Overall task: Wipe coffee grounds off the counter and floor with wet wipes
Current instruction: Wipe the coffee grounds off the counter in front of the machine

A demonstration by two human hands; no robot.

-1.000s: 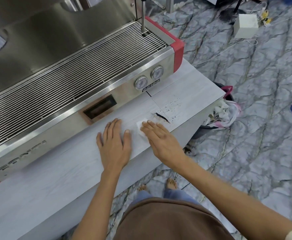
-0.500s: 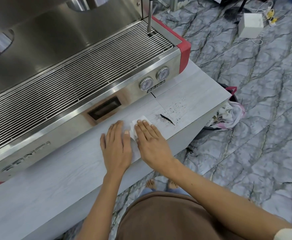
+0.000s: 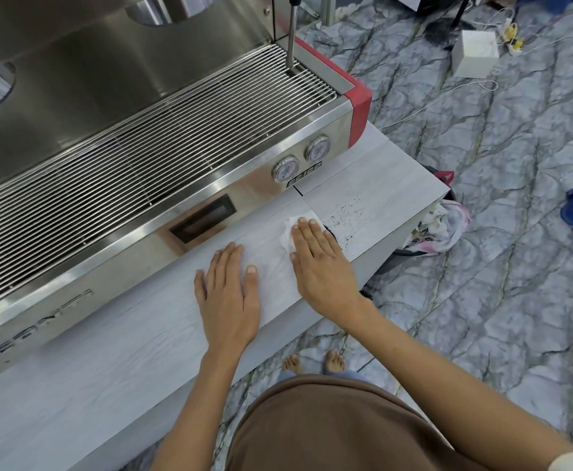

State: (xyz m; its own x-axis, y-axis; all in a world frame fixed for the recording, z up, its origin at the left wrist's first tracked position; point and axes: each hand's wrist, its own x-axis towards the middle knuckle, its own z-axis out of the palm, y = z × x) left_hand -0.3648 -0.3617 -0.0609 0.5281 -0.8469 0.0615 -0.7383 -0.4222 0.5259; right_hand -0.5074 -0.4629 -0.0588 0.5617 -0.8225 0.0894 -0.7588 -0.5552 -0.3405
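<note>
Pressing the wet wipe [image 3: 291, 229] flat under the right hand [image 3: 315, 260], fingers straight and together on top, not curled round it. Bracing with the left hand [image 3: 229, 300], spread flat on the counter [image 3: 108, 362] just beside and holding nothing. Working toward the coffee grounds [image 3: 344, 215], a dark ridge touching the right fingertips and loose specks scattered just beyond. Best done, likely, by keeping even pressure, sweeping in one direction, gathering grounds into the wipe rather than pushing them past the far edge onto the floor [image 3: 482, 266].
</note>
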